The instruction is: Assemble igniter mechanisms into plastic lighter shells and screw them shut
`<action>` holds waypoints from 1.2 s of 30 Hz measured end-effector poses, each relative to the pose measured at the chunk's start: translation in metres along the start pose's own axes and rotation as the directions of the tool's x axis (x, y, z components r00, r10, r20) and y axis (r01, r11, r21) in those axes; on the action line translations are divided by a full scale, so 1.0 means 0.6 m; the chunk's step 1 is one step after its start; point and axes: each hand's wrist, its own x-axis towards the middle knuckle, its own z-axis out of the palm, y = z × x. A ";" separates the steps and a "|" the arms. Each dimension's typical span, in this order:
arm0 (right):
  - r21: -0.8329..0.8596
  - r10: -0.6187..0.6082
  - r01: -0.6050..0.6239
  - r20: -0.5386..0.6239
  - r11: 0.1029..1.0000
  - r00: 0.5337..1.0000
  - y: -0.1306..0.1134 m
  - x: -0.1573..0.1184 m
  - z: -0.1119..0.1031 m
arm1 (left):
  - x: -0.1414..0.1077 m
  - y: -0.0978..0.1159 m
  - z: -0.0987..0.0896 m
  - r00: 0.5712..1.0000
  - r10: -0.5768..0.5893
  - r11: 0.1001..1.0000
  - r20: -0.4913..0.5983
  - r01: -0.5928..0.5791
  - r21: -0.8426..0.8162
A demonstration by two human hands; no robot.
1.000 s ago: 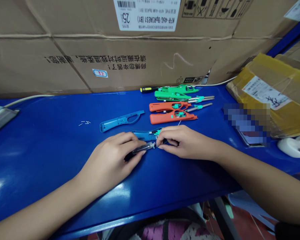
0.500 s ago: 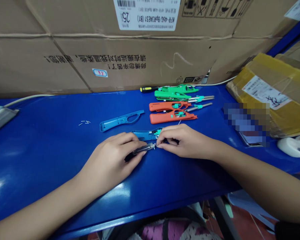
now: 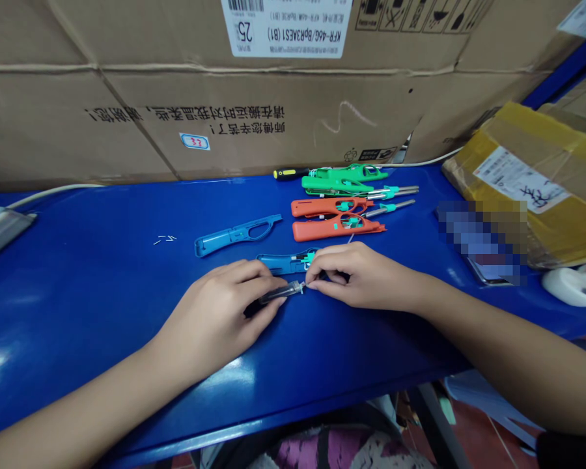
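Left hand (image 3: 215, 319), right hand (image 3: 361, 277) pinching translucent barrel (image 3: 280, 292)

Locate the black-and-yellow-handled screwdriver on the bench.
In the head view, the black-and-yellow-handled screwdriver lies at the far edge of the blue bench, against the cardboard carton, left of the green plastic lighter housings.

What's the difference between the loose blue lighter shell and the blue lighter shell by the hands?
The loose blue lighter shell looks empty, while the blue lighter shell by the hands has green and dark parts fitted inside. The loose one shows its whole length, but the other is partly covered by the right hand. The loose one tilts up to the right; the other lies nearly level. Both are the same bright blue plastic.
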 end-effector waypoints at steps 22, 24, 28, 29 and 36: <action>-0.117 -0.002 0.006 0.036 0.993 0.999 -0.006 -0.001 -0.001 | 0.000 0.001 0.006 0.999 0.034 0.998 0.011 -0.034 -0.057; -0.120 0.005 0.000 0.042 0.993 0.999 -0.006 -0.001 -0.001 | 0.000 0.002 0.006 0.999 0.037 0.998 0.011 -0.037 -0.056; -0.124 0.009 -0.004 0.046 0.992 0.999 -0.007 0.000 0.001 | 0.000 0.001 0.008 0.999 0.039 0.998 0.007 -0.038 -0.054; -0.123 0.010 -0.004 0.044 0.992 0.999 -0.007 0.000 0.001 | 0.000 0.001 0.008 0.999 0.038 0.998 0.006 -0.037 -0.052; -0.086 0.028 -0.025 0.043 0.996 0.999 -0.008 -0.001 -0.004 | 0.000 0.000 0.005 1.000 0.020 0.999 0.002 -0.020 -0.029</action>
